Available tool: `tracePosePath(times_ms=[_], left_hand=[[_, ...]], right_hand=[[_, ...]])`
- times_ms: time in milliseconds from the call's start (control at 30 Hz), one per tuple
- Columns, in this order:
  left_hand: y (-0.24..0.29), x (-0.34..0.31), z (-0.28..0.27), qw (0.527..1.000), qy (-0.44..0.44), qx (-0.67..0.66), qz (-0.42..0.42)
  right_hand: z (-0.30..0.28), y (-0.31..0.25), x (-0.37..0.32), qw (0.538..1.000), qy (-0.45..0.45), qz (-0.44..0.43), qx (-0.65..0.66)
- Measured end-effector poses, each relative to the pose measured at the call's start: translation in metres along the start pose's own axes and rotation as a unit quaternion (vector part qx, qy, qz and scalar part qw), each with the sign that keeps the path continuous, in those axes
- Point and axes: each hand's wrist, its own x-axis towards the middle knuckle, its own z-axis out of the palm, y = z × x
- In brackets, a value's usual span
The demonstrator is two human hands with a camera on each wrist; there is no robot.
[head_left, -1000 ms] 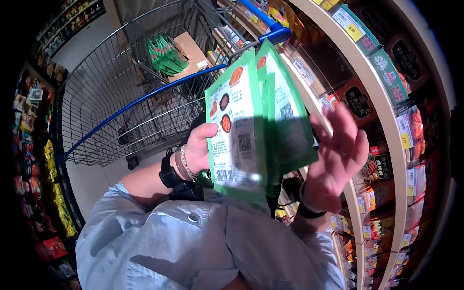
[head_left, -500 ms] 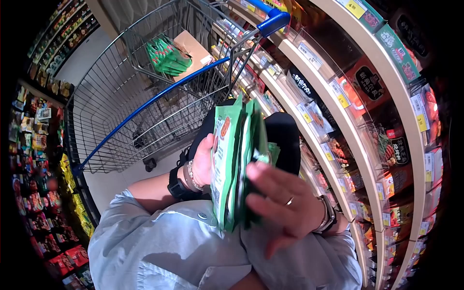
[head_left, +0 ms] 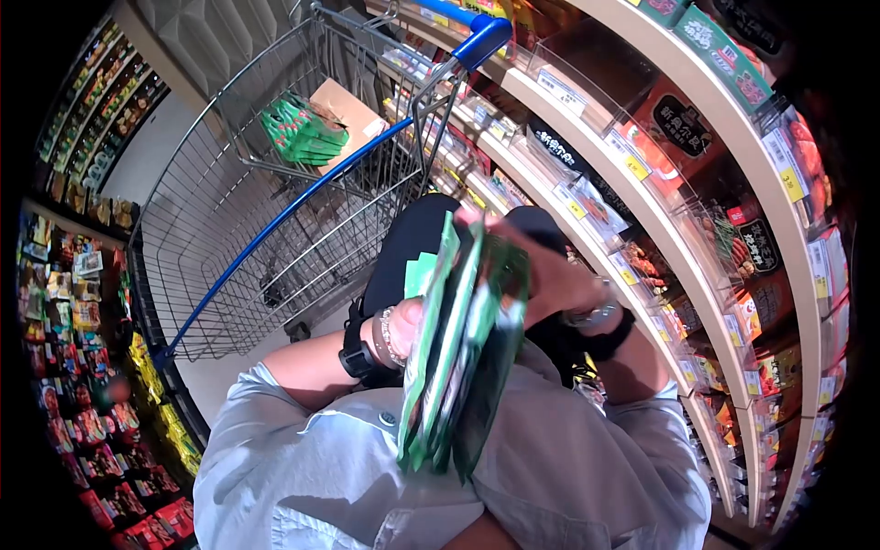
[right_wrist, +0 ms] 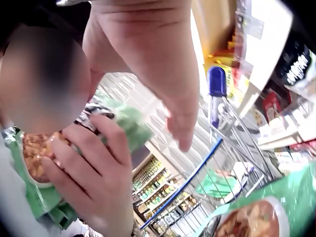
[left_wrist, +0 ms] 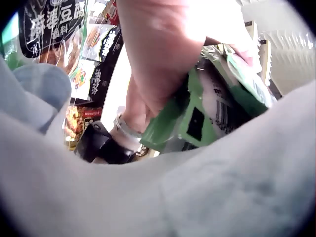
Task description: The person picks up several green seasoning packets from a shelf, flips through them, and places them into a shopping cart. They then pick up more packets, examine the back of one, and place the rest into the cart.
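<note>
In the head view my left hand (head_left: 410,323) grips a stack of green food packets (head_left: 449,357) at its left side, in front of my chest. The packets stand on edge and fan apart toward the right. My right hand (head_left: 543,280), blurred, is at their upper right, its fingertips right at the top edges. In the right wrist view the left hand's fingers (right_wrist: 81,153) spread over a printed food picture on the stack. There my right hand (right_wrist: 153,54) reaches down from above, its digits extended. Another green packet (right_wrist: 256,222) shows at lower right.
A wire shopping cart (head_left: 220,247) with a blue handle stands ahead to the left. Its seat section holds several green packets (head_left: 302,133) and a piece of cardboard (head_left: 353,115). Stocked shelves (head_left: 642,183) curve close by on my right; more packaged goods (head_left: 82,357) line the left.
The stack has turned from showing its backs to standing edge-on and fanned. My right hand has come in from the right, passed in front of the packets, then moved up to their top.
</note>
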Motion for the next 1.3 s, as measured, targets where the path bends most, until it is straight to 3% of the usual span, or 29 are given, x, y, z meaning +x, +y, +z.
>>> tracePosePath(times_ms=[33,100,133,167,200,233,267,333,367,467,533,567,600,633,767,833,867,900,933,967,1000,1033,1067,1100,1133,1167,1233,1267,1300], left_hand=[[0.001,0.003,0.001,1.0,-0.001,0.0,-0.008],[0.002,0.007,0.004,1.0,0.004,0.007,-0.021],[0.003,0.008,0.005,1.0,0.009,0.01,-0.028],[0.004,0.008,0.007,0.999,0.012,0.016,-0.03],[0.003,0.008,0.008,0.999,0.015,0.02,-0.035],[0.002,0.007,0.008,0.999,0.016,0.026,-0.041],[0.001,0.006,0.009,0.998,0.02,0.029,-0.047],[0.001,0.004,0.01,0.997,0.022,0.04,-0.061],[-0.001,0.003,0.01,0.996,0.023,0.044,-0.069],[-0.003,0.003,0.009,0.994,0.018,0.067,-0.088],[-0.003,0.002,0.009,0.991,0.014,0.088,-0.1],[-0.003,0.003,0.009,0.989,0.01,0.102,-0.107],[-0.003,0.002,0.009,0.986,0.005,0.12,-0.114],[-0.003,0.002,0.01,0.982,0.0,0.145,-0.121],[0.004,0.008,0.01,0.941,-0.019,0.303,-0.148],[0.009,0.012,0.011,0.91,-0.009,0.387,-0.148],[0.014,0.012,0.013,0.9,0.013,0.408,-0.152],[0.023,0.014,0.023,0.923,0.082,0.318,-0.2],[0.031,0.023,0.049,0.946,0.145,0.246,-0.154],[0.039,0.018,0.037,0.944,0.151,0.266,-0.125],[0.047,0.012,0.024,0.941,0.156,0.286,-0.095],[0.06,0.013,0.025,0.912,0.148,0.378,-0.061],[0.072,0.016,0.028,0.873,0.139,0.466,-0.025],[0.077,0.017,0.026,0.879,0.109,0.465,0.017],[0.085,0.017,0.03,0.871,0.131,0.474,-0.007],[0.09,0.014,0.027,0.837,0.148,0.528,-0.01],[0.098,0.012,0.026,0.757,0.184,0.626,-0.035],[0.097,0.012,0.022,0.759,0.182,0.624,-0.03],[0.096,0.012,0.018,0.672,0.175,0.719,-0.022]], right_hand=[[0.001,0.007,0.004,1.0,0.002,-0.002,-0.002],[-0.001,0.022,0.012,0.976,-0.217,0.02,-0.016],[0.013,0.036,0.009,0.971,-0.08,0.145,0.17],[0.009,0.038,0.012,0.971,-0.08,0.147,0.168],[0.009,0.029,0.021,0.991,-0.132,-0.014,0.034],[0.009,0.024,0.026,0.963,-0.179,-0.174,-0.101],[0.013,0.027,0.023,0.963,-0.179,-0.173,-0.103],[0.031,0.036,0.011,0.993,-0.056,-0.023,0.1],[0.033,0.038,0.008,0.993,-0.054,-0.021,0.099],[0.035,0.041,0.0,0.967,-0.014,0.142,0.212],[0.039,0.04,0.0,0.975,-0.002,0.166,0.146],[0.041,0.033,-0.004,0.994,-0.083,0.067,0.019],[0.042,0.026,-0.006,0.98,-0.162,-0.035,-0.107],[0.041,0.025,-0.006,0.975,-0.18,-0.047,-0.121],[0.031,0.026,-0.014,0.989,-0.119,0.045,-0.082],[0.025,0.022,-0.024,0.987,-0.078,0.049,-0.129],[0.019,0.018,-0.031,0.984,-0.049,0.044,-0.165],[0.014,0.013,-0.039,0.976,-0.014,0.033,-0.213],[0.004,0.006,-0.05,0.963,0.041,0.023,-0.265],[-0.007,0.0,-0.063,0.931,0.114,0.0,-0.348],[-0.02,-0.006,-0.076,0.871,0.195,-0.02,-0.451],[-0.034,-0.009,-0.088,0.78,0.271,-0.025,-0.563],[-0.055,-0.007,-0.099,0.656,0.311,-0.004,-0.687],[-0.081,-0.006,-0.109,0.521,0.319,0.035,-0.791],[-0.096,-0.016,-0.104,0.393,0.303,0.079,-0.864],[-0.103,-0.026,-0.102,0.39,0.299,0.083,-0.867],[-0.077,-0.091,-0.031,0.451,0.34,-0.204,-0.8],[-0.078,-0.109,-0.008,0.467,0.348,-0.342,-0.737],[-0.095,-0.113,-0.008,0.487,0.353,-0.34,-0.723]])
